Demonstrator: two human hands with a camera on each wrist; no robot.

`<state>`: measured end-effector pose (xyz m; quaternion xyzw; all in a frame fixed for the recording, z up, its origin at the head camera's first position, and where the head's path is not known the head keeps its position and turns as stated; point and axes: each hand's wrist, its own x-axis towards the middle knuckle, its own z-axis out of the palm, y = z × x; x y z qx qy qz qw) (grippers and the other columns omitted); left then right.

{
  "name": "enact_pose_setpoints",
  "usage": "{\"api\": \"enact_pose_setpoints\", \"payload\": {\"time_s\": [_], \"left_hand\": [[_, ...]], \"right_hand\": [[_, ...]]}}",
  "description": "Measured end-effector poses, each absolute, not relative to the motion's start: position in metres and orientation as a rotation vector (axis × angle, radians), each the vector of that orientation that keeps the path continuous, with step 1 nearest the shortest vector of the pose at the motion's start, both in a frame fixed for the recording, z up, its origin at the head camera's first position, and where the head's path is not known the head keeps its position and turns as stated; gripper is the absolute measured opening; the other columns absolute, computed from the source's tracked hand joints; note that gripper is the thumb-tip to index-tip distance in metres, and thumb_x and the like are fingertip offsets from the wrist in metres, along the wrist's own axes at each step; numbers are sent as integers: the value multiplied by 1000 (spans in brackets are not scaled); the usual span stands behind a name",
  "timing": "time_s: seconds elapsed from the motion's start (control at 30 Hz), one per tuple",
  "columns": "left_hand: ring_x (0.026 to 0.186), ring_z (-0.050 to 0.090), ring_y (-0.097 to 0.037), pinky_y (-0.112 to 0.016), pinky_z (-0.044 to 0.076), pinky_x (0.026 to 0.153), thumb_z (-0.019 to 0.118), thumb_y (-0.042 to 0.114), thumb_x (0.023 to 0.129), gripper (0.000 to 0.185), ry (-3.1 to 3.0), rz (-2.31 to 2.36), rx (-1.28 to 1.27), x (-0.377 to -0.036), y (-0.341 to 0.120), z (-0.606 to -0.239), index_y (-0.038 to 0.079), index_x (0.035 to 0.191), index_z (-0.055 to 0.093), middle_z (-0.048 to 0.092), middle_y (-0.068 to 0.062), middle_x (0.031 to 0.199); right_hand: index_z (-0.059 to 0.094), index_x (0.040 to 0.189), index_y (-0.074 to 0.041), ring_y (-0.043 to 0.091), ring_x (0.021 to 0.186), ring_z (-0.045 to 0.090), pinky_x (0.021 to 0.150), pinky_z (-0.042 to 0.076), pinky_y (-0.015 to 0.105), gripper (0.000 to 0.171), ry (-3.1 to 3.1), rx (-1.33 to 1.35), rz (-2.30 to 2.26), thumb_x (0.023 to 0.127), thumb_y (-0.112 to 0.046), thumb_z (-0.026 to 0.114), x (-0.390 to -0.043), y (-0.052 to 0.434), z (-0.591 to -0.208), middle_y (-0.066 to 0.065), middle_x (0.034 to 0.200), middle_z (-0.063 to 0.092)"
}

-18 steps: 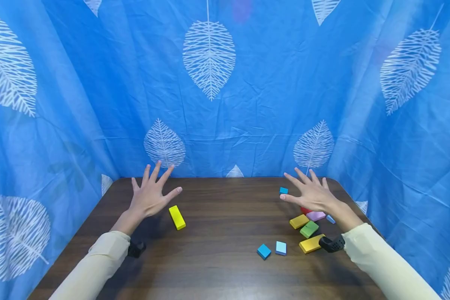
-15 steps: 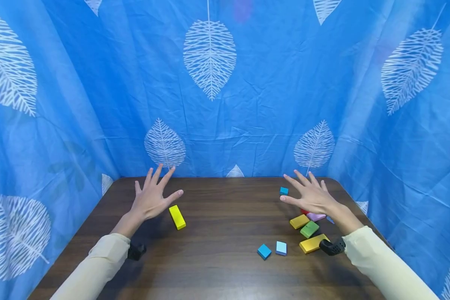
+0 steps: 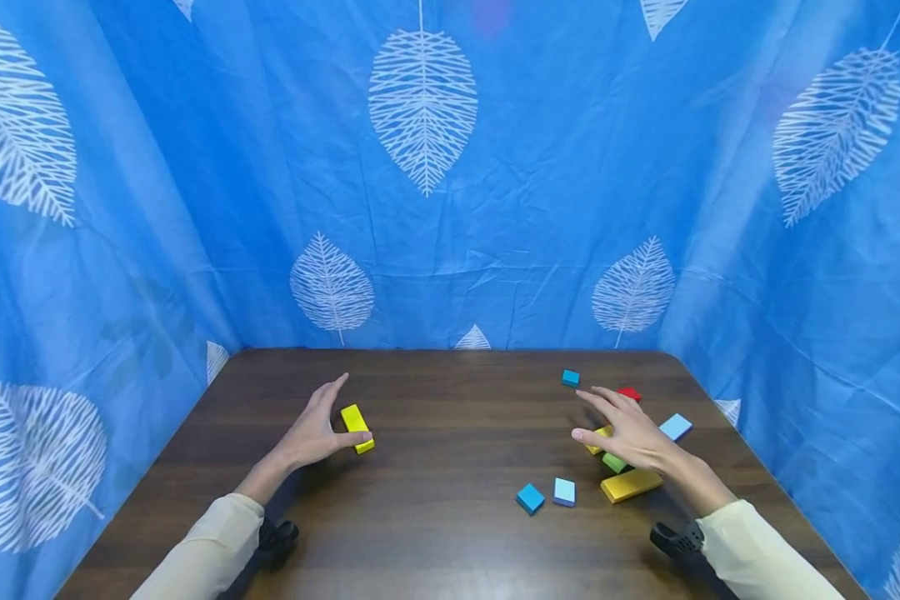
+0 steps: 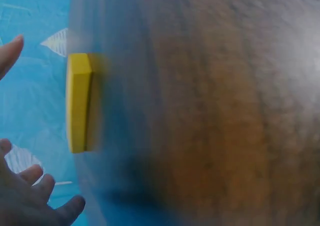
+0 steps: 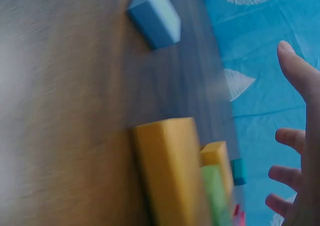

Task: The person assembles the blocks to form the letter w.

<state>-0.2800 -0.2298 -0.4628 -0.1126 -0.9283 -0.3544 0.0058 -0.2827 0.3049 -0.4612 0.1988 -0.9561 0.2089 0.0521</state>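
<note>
Both hands low over the dark wooden counter [image 3: 435, 533], coloured blocks scattered beneath.

No writing or label readable anywhere. Left hand [image 3: 317, 433] spread open around the yellow block [image 3: 357, 428], thumb at its near end and fingers [image 3: 335, 388] beyond its far end; contact hard to judge, block flat on the counter left of centre. Right hand [image 3: 630, 433] open with fingers [image 3: 596, 400] splayed, gripping nothing, hovering over a cluster: orange block [image 3: 630, 484], green block [image 3: 613, 462], red block [image 3: 629, 392] and pale blue block [image 3: 676, 427] just beside. Small teal block [image 3: 570, 377] farther back; two blue blocks [image 3: 546, 496] nearer, apart from the cluster. Blue leaf-print curtain [image 3: 450, 167] on three sides.
</note>
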Motion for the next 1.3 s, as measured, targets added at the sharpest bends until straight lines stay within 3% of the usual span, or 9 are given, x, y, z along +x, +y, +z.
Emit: {"api": "enact_pose_setpoints", "payload": {"time_s": [0.37,0.5,0.7,1.0,1.3], "left_hand": [[140,33,-54,-69,34,109,94,37,73,122,-3068,-1085,-245,-290,-227,-474,-5,160,19,26,-36,157],[133,42,-52,-66,39,106,95,32,73,112,-3068,-986,-231,-292,-227,-476,-9,155,31,36,-35,149],[121,49,-44,-62,45,103,96,27,72,95,-3045,-964,-220,-293,-225,-479,-9,145,47,47,-28,139],[117,53,-39,-59,47,102,99,25,67,95,-3045,-994,-261,-283,-222,-478,-9,142,50,50,-26,138],[113,55,-34,-56,47,104,100,27,65,94,-3050,-970,-330,-275,-204,-474,-4,140,53,52,-20,135]], "right_hand": [[63,138,-1,50,126,50,99,40,71,76,-2920,490,534,90,-59,72,-276,312,-481,29,141,52],[68,129,2,45,117,54,94,47,65,68,-2899,449,473,88,-51,78,-276,312,-483,27,133,57],[72,120,4,46,115,57,94,47,64,60,-2890,416,446,86,-44,83,-278,315,-488,27,125,63],[72,122,1,37,107,62,92,51,58,55,-2914,470,626,82,-32,89,-280,315,-486,18,120,69],[66,134,-1,43,124,57,100,48,61,58,-2969,599,770,85,-21,88,-289,302,-475,20,136,62]]}}
